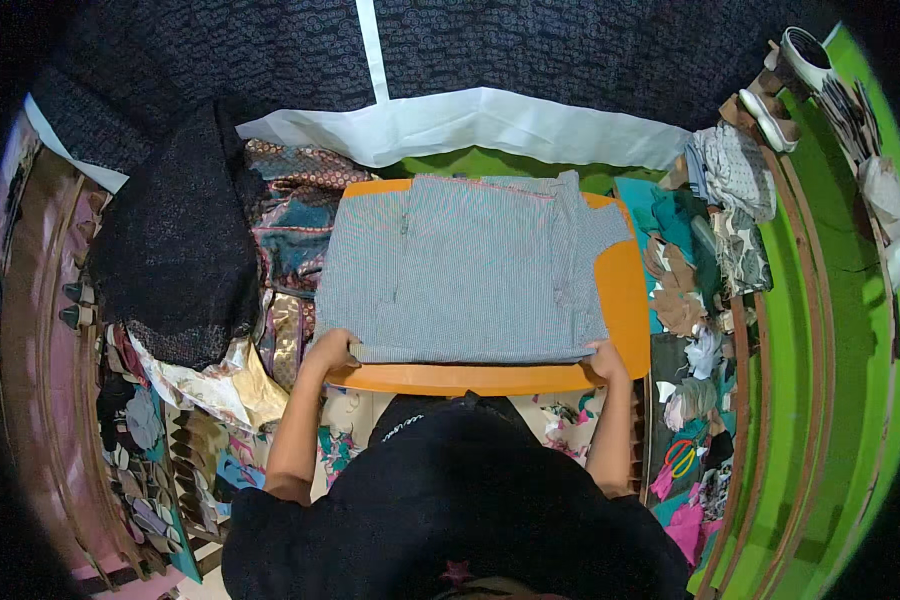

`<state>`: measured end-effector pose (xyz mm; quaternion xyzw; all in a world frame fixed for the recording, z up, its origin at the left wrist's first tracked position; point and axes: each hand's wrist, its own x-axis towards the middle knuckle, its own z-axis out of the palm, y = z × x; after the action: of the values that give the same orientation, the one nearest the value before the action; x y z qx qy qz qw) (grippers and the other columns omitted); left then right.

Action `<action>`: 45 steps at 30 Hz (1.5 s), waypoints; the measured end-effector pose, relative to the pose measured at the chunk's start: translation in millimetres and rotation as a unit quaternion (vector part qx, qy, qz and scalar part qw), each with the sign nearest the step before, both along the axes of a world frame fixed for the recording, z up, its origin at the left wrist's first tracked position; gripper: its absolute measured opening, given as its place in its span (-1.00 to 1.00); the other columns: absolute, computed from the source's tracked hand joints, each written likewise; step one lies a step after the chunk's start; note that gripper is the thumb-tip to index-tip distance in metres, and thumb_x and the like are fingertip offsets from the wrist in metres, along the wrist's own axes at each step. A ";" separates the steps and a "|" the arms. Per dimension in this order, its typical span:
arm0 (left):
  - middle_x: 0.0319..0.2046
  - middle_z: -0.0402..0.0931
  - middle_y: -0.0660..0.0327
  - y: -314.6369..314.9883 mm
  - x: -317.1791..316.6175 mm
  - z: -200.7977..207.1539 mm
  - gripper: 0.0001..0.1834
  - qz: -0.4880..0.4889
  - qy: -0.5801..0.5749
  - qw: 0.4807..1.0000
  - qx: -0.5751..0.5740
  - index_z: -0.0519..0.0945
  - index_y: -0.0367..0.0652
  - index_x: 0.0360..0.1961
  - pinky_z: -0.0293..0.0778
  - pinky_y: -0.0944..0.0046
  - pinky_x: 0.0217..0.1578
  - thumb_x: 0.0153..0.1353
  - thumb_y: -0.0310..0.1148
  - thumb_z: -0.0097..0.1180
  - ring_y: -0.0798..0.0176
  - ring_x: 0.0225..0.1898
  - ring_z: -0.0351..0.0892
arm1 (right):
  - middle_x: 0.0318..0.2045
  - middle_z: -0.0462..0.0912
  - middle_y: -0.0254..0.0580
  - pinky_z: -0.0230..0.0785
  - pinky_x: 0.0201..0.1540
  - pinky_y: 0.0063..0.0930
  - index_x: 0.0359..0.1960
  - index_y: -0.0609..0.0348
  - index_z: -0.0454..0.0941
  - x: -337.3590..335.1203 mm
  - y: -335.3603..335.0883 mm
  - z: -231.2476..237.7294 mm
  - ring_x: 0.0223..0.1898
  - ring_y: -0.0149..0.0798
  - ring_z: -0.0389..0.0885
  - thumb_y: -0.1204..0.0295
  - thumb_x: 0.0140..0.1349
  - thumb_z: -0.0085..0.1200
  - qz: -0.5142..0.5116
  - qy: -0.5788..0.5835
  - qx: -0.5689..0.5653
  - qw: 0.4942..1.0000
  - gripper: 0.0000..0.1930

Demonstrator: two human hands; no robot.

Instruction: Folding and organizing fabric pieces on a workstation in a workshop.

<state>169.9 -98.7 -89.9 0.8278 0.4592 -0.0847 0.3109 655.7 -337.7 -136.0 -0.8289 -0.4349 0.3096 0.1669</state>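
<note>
A grey, finely patterned cloth lies spread in a folded, roughly rectangular shape on an orange table. At its near left corner my left hand is closed on the edge, thumb and fingers pinching the fabric. My right hand grips the near right corner the same way. Between the two hands the near edge runs almost straight, a little inside the table's front rim. Some uneven folds and a loose flap show along the cloth's right side.
Patterned fabrics and a black textured cloth are heaped at the left. Fabric scraps and scissors with red and yellow handles lie at the right. Green shelving holds shoes. More scraps litter the floor.
</note>
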 end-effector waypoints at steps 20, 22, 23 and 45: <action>-0.12 0.33 -0.03 62.3 188.7 -34.5 -0.33 0.275 0.074 0.941 0.181 0.21 -0.31 0.00 0.26 0.07 -0.07 -0.06 -0.12 0.10 -0.07 -0.05 0.28 | -0.32 0.52 0.09 0.30 -0.14 -0.26 -0.28 0.27 0.51 18.7 168.7 -9.4 -0.20 -0.04 0.47 0.29 -0.13 0.07 -0.019 -0.084 0.126 0.988 -0.63; -0.14 0.35 -0.04 72.0 195.0 -34.0 -0.31 0.284 0.071 0.944 0.152 0.19 -0.31 0.00 0.25 0.09 -0.06 -0.07 -0.12 0.11 -0.06 -0.07 0.31 | -0.27 0.50 0.05 0.30 -0.16 -0.24 -0.28 0.28 0.49 8.3 185.4 -10.6 -0.20 -0.06 0.45 0.31 -0.08 0.04 -0.002 -0.092 0.175 0.980 -0.66; -0.16 0.37 -0.05 74.7 195.7 -34.8 -0.29 0.289 0.069 0.947 0.122 0.17 -0.32 0.00 0.24 0.10 -0.06 -0.08 -0.12 0.13 -0.05 -0.09 0.35 | -0.24 0.47 0.11 0.31 -0.16 -0.26 -0.27 0.29 0.46 5.4 192.5 -10.6 -0.18 -0.03 0.43 0.30 -0.06 0.03 -0.006 -0.079 0.107 0.991 -0.65; -0.40 0.51 0.03 27.2 57.7 -28.1 -0.51 0.127 0.054 0.986 -0.093 0.50 -0.27 -0.38 0.34 0.17 -0.31 -0.30 -0.14 0.30 0.04 -0.30 0.49 | -0.31 0.54 0.04 0.25 -0.14 -0.09 -0.35 0.25 0.54 -54.9 103.4 32.2 -0.24 0.04 0.49 0.03 -0.27 0.17 -0.057 -0.172 -0.093 0.979 -0.46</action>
<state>227.6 -71.5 -118.0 0.7244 0.5668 -0.1318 0.3697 600.8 -234.3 -103.8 -0.9048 -0.3789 0.1919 0.0295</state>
